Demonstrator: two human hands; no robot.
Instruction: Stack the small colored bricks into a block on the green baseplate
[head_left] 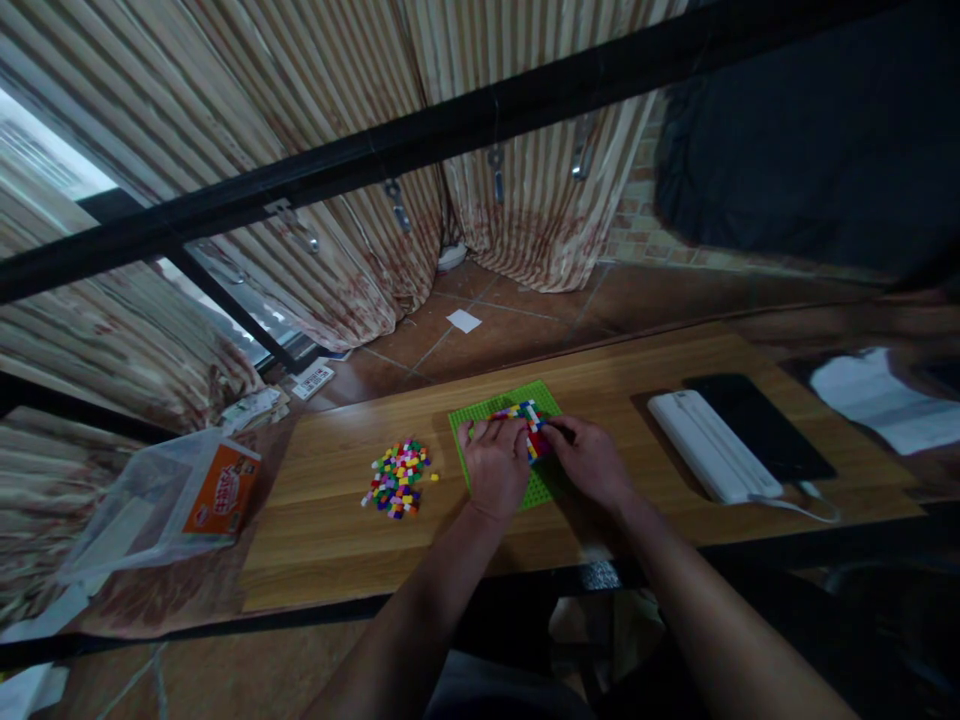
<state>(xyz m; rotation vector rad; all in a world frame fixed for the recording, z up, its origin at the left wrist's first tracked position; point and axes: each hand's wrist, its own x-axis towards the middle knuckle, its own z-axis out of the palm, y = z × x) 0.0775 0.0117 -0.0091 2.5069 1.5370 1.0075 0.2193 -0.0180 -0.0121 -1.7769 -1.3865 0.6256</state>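
A green studded baseplate [545,488] lies on the wooden table, with an arrangement of small coloured toy bricks [531,410] built on it. My left hand [496,468] rests over the plate's left and middle part, fingers stretched out and lying on the plate and against the bricks. At the right edge of the bricks, my right hand [592,462] has its thumb and forefinger pinched together. Whatever is between those fingertips is too small and hidden to make out. To the left of the plate sits a loose pile of mixed-colour bricks [397,478], with a yellow brick [434,478] a little apart.
A white power bank [712,445] with a cable lies beside a black phone or tablet [765,425] on the table's [322,520] right side. A clear plastic bin [150,510] with an orange label stands off the left end. A black bar [450,135] crosses above.
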